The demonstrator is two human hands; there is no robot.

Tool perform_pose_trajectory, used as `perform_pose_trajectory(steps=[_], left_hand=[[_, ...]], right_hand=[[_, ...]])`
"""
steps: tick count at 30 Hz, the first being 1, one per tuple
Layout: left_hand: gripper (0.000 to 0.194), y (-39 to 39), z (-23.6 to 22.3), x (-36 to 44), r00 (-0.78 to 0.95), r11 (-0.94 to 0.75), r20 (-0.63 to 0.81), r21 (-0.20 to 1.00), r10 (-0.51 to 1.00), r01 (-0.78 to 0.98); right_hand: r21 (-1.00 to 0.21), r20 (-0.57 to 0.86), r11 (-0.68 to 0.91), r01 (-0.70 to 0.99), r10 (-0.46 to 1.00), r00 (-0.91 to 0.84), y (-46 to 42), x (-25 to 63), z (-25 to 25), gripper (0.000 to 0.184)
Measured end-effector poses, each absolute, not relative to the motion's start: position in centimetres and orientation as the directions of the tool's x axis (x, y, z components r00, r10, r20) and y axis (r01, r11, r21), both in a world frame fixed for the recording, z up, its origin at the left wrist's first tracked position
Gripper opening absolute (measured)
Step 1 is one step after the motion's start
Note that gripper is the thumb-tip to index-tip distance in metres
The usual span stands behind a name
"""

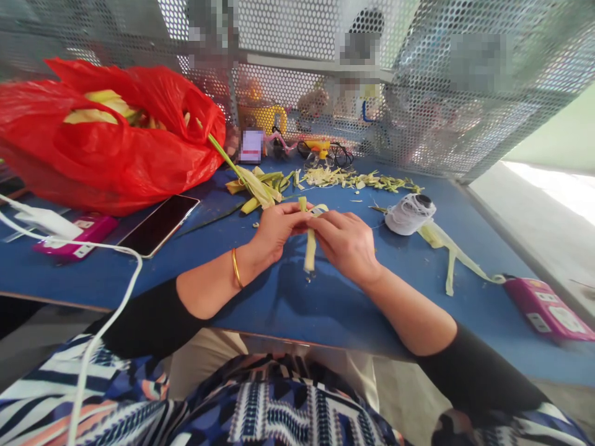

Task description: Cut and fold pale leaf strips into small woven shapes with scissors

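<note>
Above the middle of the blue table, my left hand (277,228) and my right hand (346,241) meet with fingers pinched together. Between them they hold a pale green leaf strip (310,249), which looks like corn husk; one end hangs down and another bends up over the fingers. My fingertips partly hide where the strip crosses itself. Just beyond my left hand lie several husk pieces (267,186), one on a long green stalk. To the right of my right hand stands a spool of white thread (409,214), tilted, with loose strands around it.
A large red plastic bag (153,148) with husks inside fills the left. A phone (160,224), a purple packet (77,238) and a white cable (134,272) lie nearer. Small trimmings (344,178) line the back before a perforated metal screen (307,87). Another purple packet (548,308) is at right.
</note>
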State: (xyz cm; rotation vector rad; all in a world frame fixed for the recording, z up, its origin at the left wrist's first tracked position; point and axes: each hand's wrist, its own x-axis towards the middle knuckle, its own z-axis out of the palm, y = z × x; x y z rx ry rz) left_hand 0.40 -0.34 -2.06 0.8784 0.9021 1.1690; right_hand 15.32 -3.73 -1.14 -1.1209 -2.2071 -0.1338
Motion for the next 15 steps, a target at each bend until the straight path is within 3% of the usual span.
perform_pose_trajectory(steps=[2, 5, 9, 15], left_hand=[[0.021, -0.6, -2.1, 0.5, 0.226, 0.194, -0.124, 0.927, 0.966, -0.322], [0.021, -0.9, -1.9, 0.5, 0.285, 0.207, -0.127, 0.94, 0.95, -0.271], [0.019, -1.2, -1.5, 0.5, 0.322, 0.217, -0.138, 0.95, 0.936, -0.224], [0.02, -1.6, -1.3, 0.7, 0.368, 0.231, -0.147, 0.953, 0.918, -0.197]], right_hand=[[-0.147, 0.654, 0.603, 0.784, 0.654, -0.381, -3.6, 15.5, -1.0, 0.025], [-0.27, 0.68, 0.544, 0.794, 0.692, -0.243, -3.1, 15.6, -1.0, 0.019], [-0.456, 0.549, 0.375, 0.807, 0.832, -0.077, -2.7, 15.6, -1.2, 0.017], [-0.515, 0.407, 0.238, 0.824, 0.913, -0.01, -2.7, 15.6, -0.7, 0.015]])
